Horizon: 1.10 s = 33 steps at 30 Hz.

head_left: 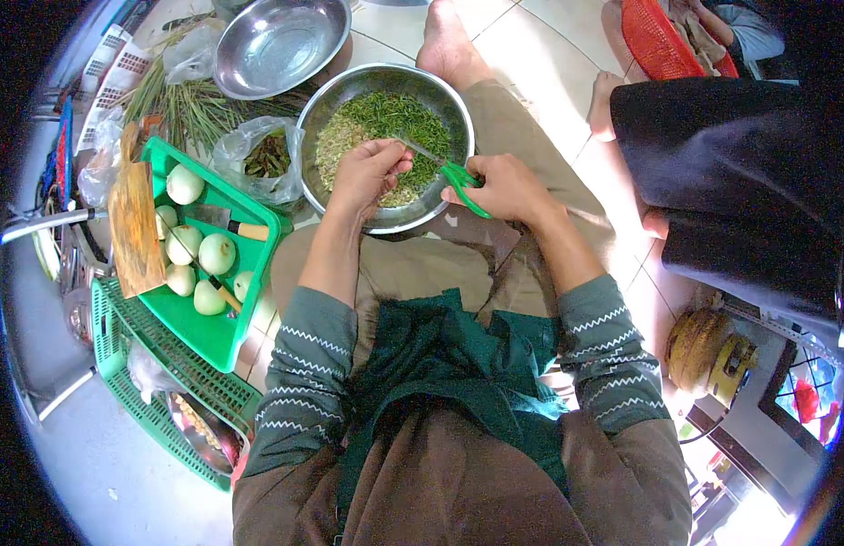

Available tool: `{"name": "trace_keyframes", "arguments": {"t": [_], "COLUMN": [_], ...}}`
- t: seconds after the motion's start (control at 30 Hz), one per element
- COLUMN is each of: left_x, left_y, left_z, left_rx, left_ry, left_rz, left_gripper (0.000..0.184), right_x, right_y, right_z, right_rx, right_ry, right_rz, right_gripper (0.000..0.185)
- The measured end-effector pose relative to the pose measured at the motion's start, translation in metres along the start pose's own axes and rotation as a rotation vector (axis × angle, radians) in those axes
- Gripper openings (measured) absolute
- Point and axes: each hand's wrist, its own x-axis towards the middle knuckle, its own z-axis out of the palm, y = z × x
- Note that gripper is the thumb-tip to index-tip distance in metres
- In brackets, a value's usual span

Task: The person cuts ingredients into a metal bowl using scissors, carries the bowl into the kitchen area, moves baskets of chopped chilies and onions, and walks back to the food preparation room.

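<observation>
Head view: A metal bowl (460, 123) sits on the tiled floor in front of the seated person, near one bare foot (449, 50). Contents: finely cut greens (399, 111) on the upper and right side, paler chopped pieces (338, 144) at the left and along the lower edge.

Right hand (508, 188): fingers closed around the green handles of scissors (465, 185), at the bowl's right rim. Blades point over the bowl toward the left hand (372, 173); contact between tips and fingers cannot be told.

Left hand: over the bowl, thumb and fingertips pressed together; anything pinched between them is too small to make out.

Left of the bowl: clear plastic bag (290, 168) with dark leafy matter, just beside the rim; then a green tray (171, 311) holding several peeled white onions (185, 185) and a knife (249, 231) with a light handle. Wooden board (135, 227) lies across the tray's left edge. Second metal basin (281, 41) stands above the bag, near long grassy stalks (190, 114).

Right: another person's dark garment (731, 164), with a red basket (658, 41) beyond
</observation>
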Motion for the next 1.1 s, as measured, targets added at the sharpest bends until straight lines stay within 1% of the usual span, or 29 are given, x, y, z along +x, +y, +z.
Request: {"name": "trace_keyframes", "arguments": {"t": [0.1,0.3,0.37,0.47,0.57,0.67,0.97,1.07,1.1], "left_x": [-0.001,-0.001,-0.002,-0.001,-0.001,-0.001,-0.001,-0.005,-0.007], "left_y": [0.000,-0.001,0.001,0.001,0.001,0.000,0.000,0.004,0.005], "left_z": [0.001,0.003,0.002,0.001,0.001,0.000,0.001,0.003,0.004], "left_rx": [0.060,-0.014,0.016,-0.005,-0.041,-0.039,-0.007,0.015,0.023], "left_ry": [-0.005,0.018,0.026,0.036,0.034,0.020,-0.001,0.014,0.019], "left_rz": [0.011,0.021,0.002,-0.005,0.005,0.011,0.021,0.020,0.020], "left_gripper": [0.013,0.012,0.012,0.013,0.013,0.013,0.012,0.013,0.014], "right_x": [0.001,0.003,0.003,0.002,0.003,0.000,0.001,0.003,0.004], "right_y": [0.001,0.005,0.007,0.006,0.005,0.000,0.004,0.009,0.011], "right_z": [0.000,0.002,0.002,0.001,0.003,0.002,0.000,0.003,0.006], "right_rx": [-0.010,0.001,-0.016,0.075,0.011,0.018,0.069,0.013,0.038], "right_ry": [0.001,0.043,0.063,0.062,0.036,0.015,0.004,0.050,0.085], "right_rz": [-0.020,-0.090,-0.120,-0.064,-0.023,0.004,-0.046,-0.103,-0.113], "right_gripper": [0.057,0.054,0.053,0.055,0.057,0.059,0.052,0.049,0.048]}}
